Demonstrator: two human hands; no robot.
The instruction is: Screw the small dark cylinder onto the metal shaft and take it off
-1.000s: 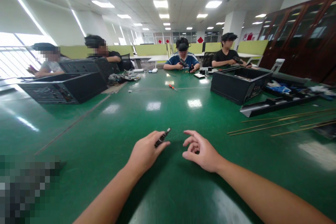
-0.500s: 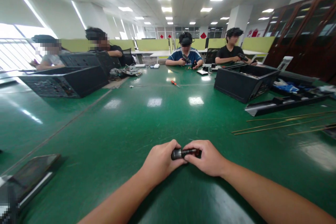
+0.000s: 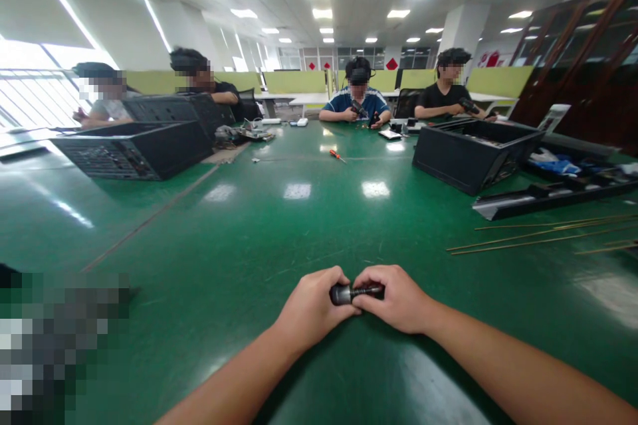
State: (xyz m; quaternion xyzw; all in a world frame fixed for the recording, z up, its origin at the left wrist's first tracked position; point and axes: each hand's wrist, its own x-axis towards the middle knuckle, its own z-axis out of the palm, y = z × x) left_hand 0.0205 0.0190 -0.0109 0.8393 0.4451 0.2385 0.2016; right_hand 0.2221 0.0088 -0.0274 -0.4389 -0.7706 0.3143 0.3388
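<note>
A small dark cylindrical tool (image 3: 343,295) with a shiny metallic part lies level between my hands, low in the centre of the view. My left hand (image 3: 314,302) is closed around its thicker left end. On the other side, my right hand (image 3: 393,297) pinches the thinner, ridged right end. The fingertips of both hands are close together above the green table (image 3: 239,292). My palms hide parts of the tool, and its exact kind cannot be made out.
Black computer cases stand at the left (image 3: 129,149) and right (image 3: 473,153). An orange screwdriver (image 3: 337,155) lies beyond my hands. Thin rods (image 3: 528,238) and a metal rail (image 3: 538,196) are at the right. Several people sit across the table; a blurred area covers the lower left.
The view has turned slightly left, so the far objects appear shifted right. Both hands keep their hold on the tool; its thinner end shows a little differently between the fingers.
</note>
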